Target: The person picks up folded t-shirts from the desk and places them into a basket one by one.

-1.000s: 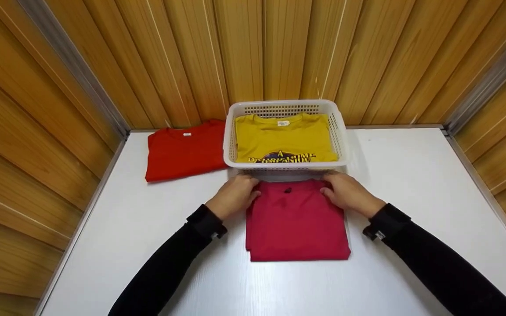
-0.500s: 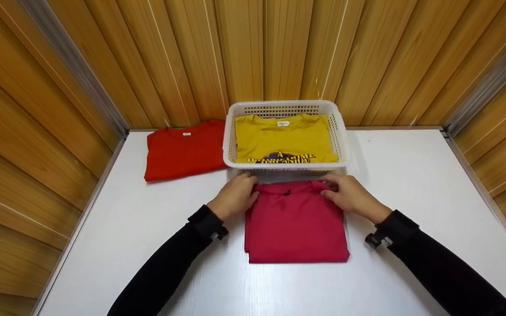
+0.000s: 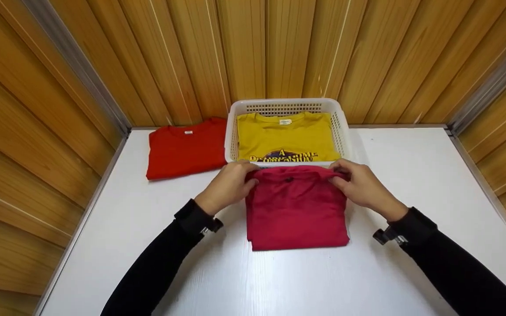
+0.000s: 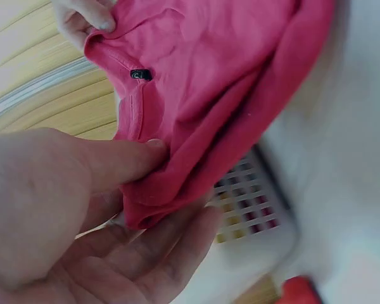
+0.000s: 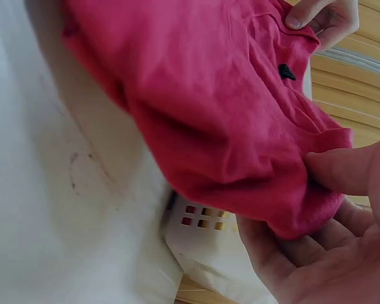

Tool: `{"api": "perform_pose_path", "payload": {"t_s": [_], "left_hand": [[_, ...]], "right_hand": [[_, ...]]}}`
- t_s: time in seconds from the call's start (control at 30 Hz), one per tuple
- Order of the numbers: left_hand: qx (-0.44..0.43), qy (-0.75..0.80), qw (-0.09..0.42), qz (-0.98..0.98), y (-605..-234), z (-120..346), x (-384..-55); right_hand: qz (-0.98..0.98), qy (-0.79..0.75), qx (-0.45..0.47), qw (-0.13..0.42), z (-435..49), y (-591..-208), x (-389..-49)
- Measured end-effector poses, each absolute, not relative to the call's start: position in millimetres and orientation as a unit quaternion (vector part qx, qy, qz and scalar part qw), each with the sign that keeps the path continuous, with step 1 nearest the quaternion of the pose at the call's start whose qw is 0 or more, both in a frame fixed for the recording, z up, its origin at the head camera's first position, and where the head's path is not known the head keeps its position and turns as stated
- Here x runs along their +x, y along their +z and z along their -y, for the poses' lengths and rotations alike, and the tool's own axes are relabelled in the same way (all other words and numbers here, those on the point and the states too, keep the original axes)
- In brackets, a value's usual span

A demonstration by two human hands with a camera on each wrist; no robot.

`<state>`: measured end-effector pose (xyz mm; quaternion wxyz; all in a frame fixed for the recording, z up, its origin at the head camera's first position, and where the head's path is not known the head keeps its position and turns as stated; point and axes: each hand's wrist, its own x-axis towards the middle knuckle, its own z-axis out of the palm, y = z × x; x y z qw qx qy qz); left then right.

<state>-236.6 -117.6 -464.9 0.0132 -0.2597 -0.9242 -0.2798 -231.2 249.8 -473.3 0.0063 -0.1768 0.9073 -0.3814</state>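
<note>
Planking (image 3: pixel 292 48) walls in the white tabletop (image 3: pixel 420 184), which reaches well out to either side. Near its back edge stands the basket (image 3: pixel 345 136); just before that, the crimson shirt (image 3: pixel 299 215), upper corners pinched in left hand (image 3: pixel 226 186) and right hand (image 3: pixel 365 186), partly hides its front. I can't read the small black label (image 4: pixel 140 74).

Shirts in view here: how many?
3: red shirt on the table left of the basket, yellow shirt inside the basket, crimson shirt held by left hand and right hand. More could be hidden underneath.
</note>
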Motion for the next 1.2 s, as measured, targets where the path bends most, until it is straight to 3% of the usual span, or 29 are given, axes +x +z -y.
{"api": "perform_pose_path", "payload": {"t_s": [0.57,1.0,1.2], "left_hand": [[-0.293,-0.386,0.030,0.874,-402.5,138.4,-239.1],[-0.325,-0.400,0.078,0.853,-358.9,145.9,-241.8],[-0.318,-0.414,0.085,0.849,-351.3,148.8,-252.8]], "right_hand": [[-0.861,-0.476,-0.177,-0.013,-256.7,-419.1,-231.9],[-0.845,-0.490,-0.190,-0.102,-248.8,-380.8,-238.2],[-0.849,-0.484,-0.178,-0.114,-242.3,-373.9,-251.9]]}}
